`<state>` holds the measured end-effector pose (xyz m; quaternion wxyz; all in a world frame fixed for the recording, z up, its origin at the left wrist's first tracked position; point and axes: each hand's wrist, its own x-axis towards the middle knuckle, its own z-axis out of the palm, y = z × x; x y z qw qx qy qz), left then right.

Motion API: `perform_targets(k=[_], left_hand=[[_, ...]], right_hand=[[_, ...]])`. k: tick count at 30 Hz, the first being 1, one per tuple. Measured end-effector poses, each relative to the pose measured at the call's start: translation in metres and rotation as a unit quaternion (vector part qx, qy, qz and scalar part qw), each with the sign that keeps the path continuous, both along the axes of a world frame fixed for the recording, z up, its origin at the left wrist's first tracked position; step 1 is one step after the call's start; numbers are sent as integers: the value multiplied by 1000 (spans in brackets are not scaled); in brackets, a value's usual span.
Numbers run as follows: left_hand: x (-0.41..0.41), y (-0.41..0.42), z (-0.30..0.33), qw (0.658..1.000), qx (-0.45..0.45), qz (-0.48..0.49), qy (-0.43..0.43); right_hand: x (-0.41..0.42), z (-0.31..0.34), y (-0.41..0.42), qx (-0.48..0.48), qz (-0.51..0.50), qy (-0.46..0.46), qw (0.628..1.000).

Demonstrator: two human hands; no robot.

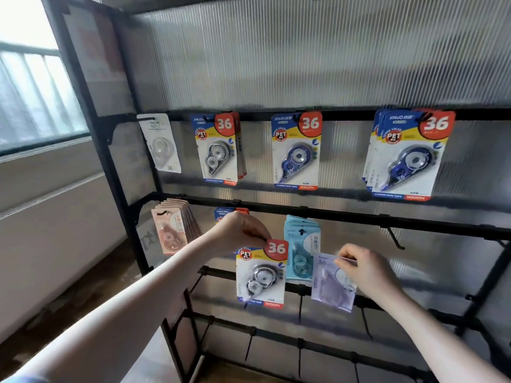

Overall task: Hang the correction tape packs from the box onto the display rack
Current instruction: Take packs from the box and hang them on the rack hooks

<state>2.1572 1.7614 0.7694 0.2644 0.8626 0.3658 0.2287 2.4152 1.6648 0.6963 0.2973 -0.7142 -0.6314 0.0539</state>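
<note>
Two packs are in hand at the display rack (345, 217), one per hand. Left hand (237, 233): fingers (249, 229) pinched on the top edge of a black-and-white correction tape pack (260, 275), which hangs below them in front of the middle rail. Directly behind those fingers, a matching pack (225, 212) is partly hidden on its hook. To the left of them hangs a pink stack (172, 228); between the two hands, a blue stack (301, 244).

Right hand (367, 269): fingers (347, 262) grasping the top corner of a purple pack (333, 283), tilted and held just right of the blue stack. Up and to the right of these fingers, a bare hook (395, 239) projects from the rail. The upper rail already carries four groups of packs. The supply box is not in view.

Risks, as judged: the left fingers cover the hang hole, so the hook tip may miss it and crease the card. The purple pack's tilt could catch the blue stack and dislodge it. Working both hands at once divides attention; a loose pinch on either pack may let it drop behind the lower rails.
</note>
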Motion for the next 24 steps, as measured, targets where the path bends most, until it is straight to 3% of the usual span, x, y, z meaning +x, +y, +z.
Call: perform_targets(k=[13,24], left_hand=[[-52,7,-17,999,19,18,-27],[-135,60,45,996,44,1,-79]], right_hand=[[-43,26,8,17,6,-5,1000],[-131,54,57,46,-8,-2,999]])
